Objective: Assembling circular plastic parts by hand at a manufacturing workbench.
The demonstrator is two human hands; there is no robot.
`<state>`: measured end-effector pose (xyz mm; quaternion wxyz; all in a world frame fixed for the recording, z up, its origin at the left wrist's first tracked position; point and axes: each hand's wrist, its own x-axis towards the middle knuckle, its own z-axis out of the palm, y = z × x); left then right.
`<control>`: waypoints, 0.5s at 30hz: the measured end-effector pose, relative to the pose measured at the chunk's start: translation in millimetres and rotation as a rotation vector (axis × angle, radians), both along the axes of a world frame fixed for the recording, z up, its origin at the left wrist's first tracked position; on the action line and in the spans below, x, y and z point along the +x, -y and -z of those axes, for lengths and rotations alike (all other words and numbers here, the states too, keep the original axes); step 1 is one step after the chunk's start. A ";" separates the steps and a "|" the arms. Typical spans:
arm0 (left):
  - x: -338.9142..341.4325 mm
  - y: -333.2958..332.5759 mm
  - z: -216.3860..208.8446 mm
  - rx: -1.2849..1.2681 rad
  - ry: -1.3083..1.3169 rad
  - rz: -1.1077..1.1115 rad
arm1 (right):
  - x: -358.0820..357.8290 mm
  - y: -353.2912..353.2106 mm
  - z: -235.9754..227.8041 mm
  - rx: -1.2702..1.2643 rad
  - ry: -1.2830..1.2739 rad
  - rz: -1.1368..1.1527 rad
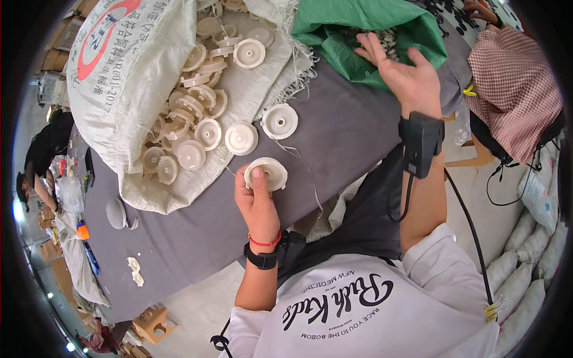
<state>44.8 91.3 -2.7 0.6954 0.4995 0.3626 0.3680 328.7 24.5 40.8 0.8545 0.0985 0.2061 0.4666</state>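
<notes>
My left hand (258, 200) pinches a round cream plastic wheel-like part (271, 175) near the table's front edge, thumb over its face. At the upper right my right hand (409, 74) is palm up with its fingers spread, at the mouth of a green woven bag (334, 51). Small pale pieces (387, 43) show inside that bag, partly behind the fingers; nothing can be seen held in the palm. Several more cream wheels spill from a white woven sack (128, 113). One loose wheel (279, 121) and another face-down wheel (241, 138) lie just beyond my left hand.
A grey cloth covers the table (197, 238). On its left lie a round grey object (117, 213) and broken white scraps (135, 271). A person in a checked garment (513, 83) works at the right, near stacked white sacks (519, 274). A cable (471, 227) hangs beside my right arm.
</notes>
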 end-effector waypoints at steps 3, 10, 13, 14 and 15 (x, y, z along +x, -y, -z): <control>4.8 -3.7 -0.3 -0.024 0.016 -0.026 | -11.2 8.7 9.7 -0.081 -0.044 0.041; 5.8 -10.5 -9.6 0.025 0.078 0.060 | -74.9 -15.9 -1.0 -0.395 1.042 -0.274; -14.6 5.5 -2.1 0.062 -0.074 0.303 | -104.8 -42.0 36.0 -1.486 2.465 0.249; -20.8 14.3 -7.9 0.141 -0.080 0.433 | -109.7 -45.1 40.5 -1.493 2.551 0.162; -26.4 25.5 -13.6 0.221 -0.089 0.561 | -112.8 -45.5 40.5 -1.498 2.634 0.068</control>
